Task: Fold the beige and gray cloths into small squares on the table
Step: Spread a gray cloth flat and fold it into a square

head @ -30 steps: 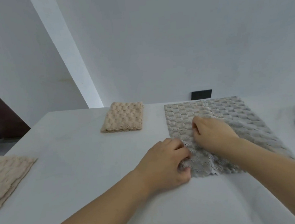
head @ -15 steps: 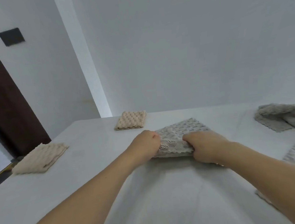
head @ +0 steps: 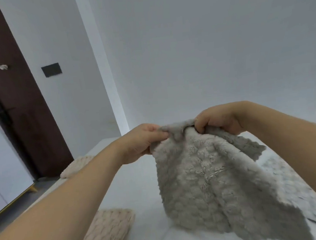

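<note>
- Left hand [head: 142, 142], centre of frame: fingers [head: 159, 134] pinched shut on the top edge of the gray cloth [head: 215, 181]; fingertips partly buried in the pile.
- Right hand [head: 219, 122], right of centre: fingers curled tight on the same top edge, close beside the left hand; fingertips hidden in a bunched fold.
- Gray cloth: held up above the counter [head: 136, 188], hanging from both hands; thick, fluffy, bubble-textured pile, scalloped edge at right. Lower right corner blurred; whether its bottom touches the counter cannot be told.
- Second gray cloth [head: 290, 181], right edge of frame: lying flat on the counter, largely hidden behind the held one, blurred.
- Beige cloth [head: 109, 233], bottom centre-left: folded, ribbed, knobbly, cut off by the lower frame edge and partly by the left forearm.
- Another beige cloth [head: 75, 166], mid-left: folded, half hidden behind the left forearm.
- Counter: white, smooth.
- Upper left: dark brown door [head: 16, 112]; black wall plate [head: 51, 70].
</note>
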Tool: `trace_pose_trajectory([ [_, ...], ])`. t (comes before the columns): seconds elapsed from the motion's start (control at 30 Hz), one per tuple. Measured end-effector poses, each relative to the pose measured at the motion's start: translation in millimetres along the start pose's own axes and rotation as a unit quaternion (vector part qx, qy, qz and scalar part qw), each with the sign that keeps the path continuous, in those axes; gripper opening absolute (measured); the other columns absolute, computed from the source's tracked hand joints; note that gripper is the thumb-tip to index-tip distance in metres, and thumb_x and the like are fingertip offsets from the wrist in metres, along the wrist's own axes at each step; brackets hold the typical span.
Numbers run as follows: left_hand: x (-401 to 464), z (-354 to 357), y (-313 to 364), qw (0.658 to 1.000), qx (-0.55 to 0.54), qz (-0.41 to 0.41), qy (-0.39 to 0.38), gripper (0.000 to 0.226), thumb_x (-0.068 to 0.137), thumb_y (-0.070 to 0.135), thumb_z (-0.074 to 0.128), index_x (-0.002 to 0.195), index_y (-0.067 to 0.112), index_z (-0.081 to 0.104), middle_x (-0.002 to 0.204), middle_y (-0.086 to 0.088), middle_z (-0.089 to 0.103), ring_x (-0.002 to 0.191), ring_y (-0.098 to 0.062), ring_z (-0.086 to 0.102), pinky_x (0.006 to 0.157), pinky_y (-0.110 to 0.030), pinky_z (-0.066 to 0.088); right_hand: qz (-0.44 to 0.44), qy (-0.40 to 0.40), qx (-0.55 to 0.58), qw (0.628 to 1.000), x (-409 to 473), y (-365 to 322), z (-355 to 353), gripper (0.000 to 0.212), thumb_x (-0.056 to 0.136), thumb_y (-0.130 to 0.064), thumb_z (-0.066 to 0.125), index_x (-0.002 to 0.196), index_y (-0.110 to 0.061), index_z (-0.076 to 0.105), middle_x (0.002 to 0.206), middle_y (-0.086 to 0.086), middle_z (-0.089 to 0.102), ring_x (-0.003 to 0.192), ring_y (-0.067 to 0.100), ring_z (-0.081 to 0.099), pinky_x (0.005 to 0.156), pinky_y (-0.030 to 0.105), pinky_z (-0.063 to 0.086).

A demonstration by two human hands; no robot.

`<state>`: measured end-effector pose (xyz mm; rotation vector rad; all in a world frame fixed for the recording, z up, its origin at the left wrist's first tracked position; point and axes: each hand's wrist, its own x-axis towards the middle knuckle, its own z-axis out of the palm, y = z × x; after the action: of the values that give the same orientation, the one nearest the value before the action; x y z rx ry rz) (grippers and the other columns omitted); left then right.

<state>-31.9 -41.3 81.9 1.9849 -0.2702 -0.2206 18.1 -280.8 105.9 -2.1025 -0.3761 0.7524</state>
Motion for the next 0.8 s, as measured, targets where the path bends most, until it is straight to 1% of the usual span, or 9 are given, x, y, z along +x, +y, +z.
trace_pose_trajectory([
  [0.07, -4, -4, 1, 0.996, -0.091, 0.001, -0.016, 0.024, 0.091, 0.02, 0.062, 0.103, 0.001, 0.07, 0.092, -0.011, 0.069, 0.083, -0.024, 0.064, 0.076, -0.03, 0.052, 0.002, -0.031, -0.003, 1.0, -7, 2, -11, 0.02, 0.081, -0.01, 0.053, 0.067, -0.006, 0.066, 0.059, 0.008, 0.063, 0.05, 0.021, 0.061, 0.053, 0.025, 0.052],
  [0.1, -5, -8, 0, 0.993, -0.115, -0.006, -0.032, 0.022, 0.09, 0.021, 0.062, 0.1, 0.003, 0.072, 0.089, -0.01, 0.07, 0.08, -0.023, 0.065, 0.077, -0.031, 0.053, 0.011, -0.049, 0.0, 0.999, -8, 4, -16, 0.017, 0.081, -0.013, 0.057, 0.071, -0.007, 0.069, 0.063, 0.006, 0.067, 0.054, 0.021, 0.064, 0.056, 0.026, 0.053],
  [0.2, 6, -19, -16, 0.993, -0.083, -0.064, -0.055, 0.02, 0.088, 0.023, 0.067, 0.096, 0.005, 0.071, 0.086, -0.009, 0.065, 0.078, -0.024, 0.061, 0.078, -0.033, 0.05, 0.062, -0.076, -0.083, 0.992, 3, 13, -24, 0.016, 0.076, -0.024, 0.073, 0.077, -0.008, 0.069, 0.07, 0.009, 0.067, 0.059, 0.022, 0.064, 0.063, 0.031, 0.052],
  [0.27, 21, -20, -33, 0.993, -0.042, -0.109, -0.033, 0.024, 0.087, 0.025, 0.071, 0.098, 0.003, 0.069, 0.085, -0.009, 0.058, 0.075, -0.022, 0.055, 0.073, -0.031, 0.048, 0.1, -0.031, -0.157, 0.982, 20, 26, -24, 0.019, 0.081, -0.022, 0.074, 0.07, -0.008, 0.066, 0.068, 0.011, 0.064, 0.058, 0.024, 0.061, 0.064, 0.032, 0.049],
  [0.4, 54, -6, -80, 0.983, 0.065, -0.161, 0.051, 0.021, 0.091, 0.025, 0.069, 0.074, 0.013, 0.064, 0.063, 0.003, 0.063, 0.054, -0.011, 0.059, 0.055, -0.023, 0.048, 0.107, 0.069, -0.309, 0.943, 67, 58, -5, 0.013, 0.087, -0.016, 0.068, 0.086, -0.005, 0.06, 0.076, 0.007, 0.057, 0.07, 0.024, 0.055, 0.063, 0.027, 0.043],
  [0.5, 81, 3, -126, 0.971, 0.103, -0.183, 0.112, 0.016, 0.09, 0.023, 0.068, 0.078, 0.013, 0.063, 0.072, -0.005, 0.064, 0.062, -0.018, 0.058, 0.06, -0.028, 0.049, 0.105, 0.102, -0.39, 0.909, 112, 89, 4, 0.01, 0.084, -0.007, 0.06, 0.079, -0.006, 0.051, 0.068, 0.004, 0.047, 0.057, 0.018, 0.043, 0.051, 0.023, 0.033],
  [0.6, 108, 8, -161, 0.962, 0.108, -0.183, 0.171, 0.029, 0.091, 0.012, 0.06, 0.065, 0.014, 0.046, 0.06, -0.005, 0.044, 0.053, -0.019, 0.041, 0.052, -0.025, 0.033, 0.123, 0.138, -0.421, 0.888, 152, 118, 1, 0.015, 0.086, 0.0, 0.049, 0.073, -0.007, 0.048, 0.066, 0.006, 0.045, 0.053, 0.017, 0.038, 0.047, 0.023, 0.03],
  [0.7, 136, 4, -183, 0.954, 0.126, -0.163, 0.219, 0.036, 0.088, 0.008, 0.052, 0.06, 0.018, 0.032, 0.056, -0.001, 0.032, 0.051, -0.018, 0.03, 0.052, -0.027, 0.021, 0.1, 0.209, -0.416, 0.879, 185, 136, -9, 0.017, 0.088, -0.001, 0.046, 0.074, -0.008, 0.051, 0.07, 0.006, 0.053, 0.061, 0.021, 0.048, 0.051, 0.026, 0.037],
  [0.8, 159, 3, -188, 0.929, 0.213, -0.162, 0.256, 0.023, 0.089, 0.013, 0.046, 0.067, 0.015, 0.039, 0.067, -0.003, 0.046, 0.059, -0.021, 0.041, 0.057, -0.032, 0.031, 0.046, 0.289, -0.456, 0.841, 200, 135, -16, 0.013, 0.09, -0.008, 0.047, 0.095, -0.01, 0.059, 0.091, 0.006, 0.058, 0.082, 0.023, 0.053, 0.068, 0.03, 0.043],
])
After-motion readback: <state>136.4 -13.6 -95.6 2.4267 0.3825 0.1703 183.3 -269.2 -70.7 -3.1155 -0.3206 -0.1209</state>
